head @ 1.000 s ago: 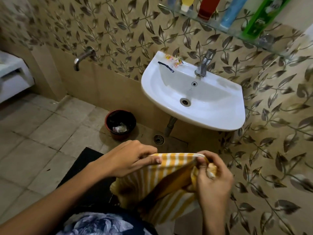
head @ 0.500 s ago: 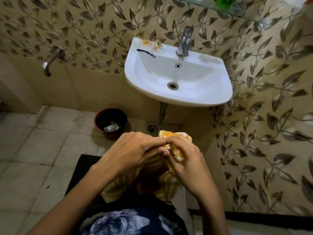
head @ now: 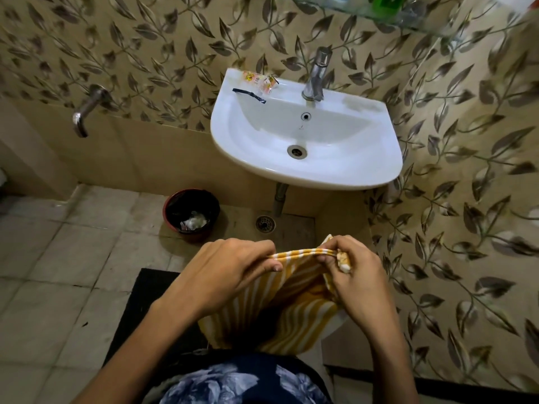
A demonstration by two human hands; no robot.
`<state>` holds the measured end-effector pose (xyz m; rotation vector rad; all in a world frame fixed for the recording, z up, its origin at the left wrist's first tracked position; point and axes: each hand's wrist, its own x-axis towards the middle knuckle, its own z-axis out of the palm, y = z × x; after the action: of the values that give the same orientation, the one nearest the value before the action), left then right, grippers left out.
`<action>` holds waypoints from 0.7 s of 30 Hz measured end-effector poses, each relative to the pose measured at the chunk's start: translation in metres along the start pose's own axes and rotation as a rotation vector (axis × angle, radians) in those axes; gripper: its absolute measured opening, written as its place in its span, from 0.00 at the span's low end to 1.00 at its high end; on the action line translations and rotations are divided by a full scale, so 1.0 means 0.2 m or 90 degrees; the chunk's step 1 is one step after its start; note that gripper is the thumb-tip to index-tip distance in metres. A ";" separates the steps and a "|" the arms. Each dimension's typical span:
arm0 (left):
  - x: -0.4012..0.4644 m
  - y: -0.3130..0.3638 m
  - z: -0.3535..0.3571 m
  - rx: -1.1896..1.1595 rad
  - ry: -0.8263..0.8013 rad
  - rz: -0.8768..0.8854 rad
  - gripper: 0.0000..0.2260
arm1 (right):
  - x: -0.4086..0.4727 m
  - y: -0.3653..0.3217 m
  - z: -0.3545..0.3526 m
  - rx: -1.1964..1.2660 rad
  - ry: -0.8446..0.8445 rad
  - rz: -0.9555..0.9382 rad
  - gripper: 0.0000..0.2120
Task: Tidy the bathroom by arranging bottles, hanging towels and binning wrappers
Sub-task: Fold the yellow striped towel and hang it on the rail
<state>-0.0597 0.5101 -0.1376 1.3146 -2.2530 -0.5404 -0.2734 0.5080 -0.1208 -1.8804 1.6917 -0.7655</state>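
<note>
A yellow and white striped towel (head: 280,310) hangs between my hands, its top edge stretched taut. My left hand (head: 230,272) pinches the left end of that edge. My right hand (head: 350,275) grips the right end, with a bunched corner in its fingers. Small yellow and red wrappers (head: 259,80) and a black strip (head: 249,95) lie on the back left rim of the white sink (head: 364,170). A dark red bin (head: 191,214) with some white waste inside stands on the floor, left of the sink. Bottles on a glass shelf (head: 388,13) show only partly at the top edge.
A chrome tap (head: 316,75) rises at the back of the sink. A wall spout (head: 86,112) juts out at the left. A floor drain (head: 265,223) lies below the sink pipe. A black mat (head: 137,316) lies under me. The patterned wall is close on the right.
My hands were pressed together over the bunched towel and have now drawn apart, pulling its top edge straight. The view has tilted down, so the shelf has slid toward the top edge.
</note>
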 end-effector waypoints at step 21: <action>0.10 0.01 -0.01 -0.126 -0.033 -0.072 0.11 | 0.05 0.00 -0.04 0.111 -0.024 -0.124 0.10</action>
<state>-0.0685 0.4935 -0.1318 1.3452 -2.1116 -0.8234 -0.2784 0.4983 -0.1155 -1.9410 1.3850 -0.9162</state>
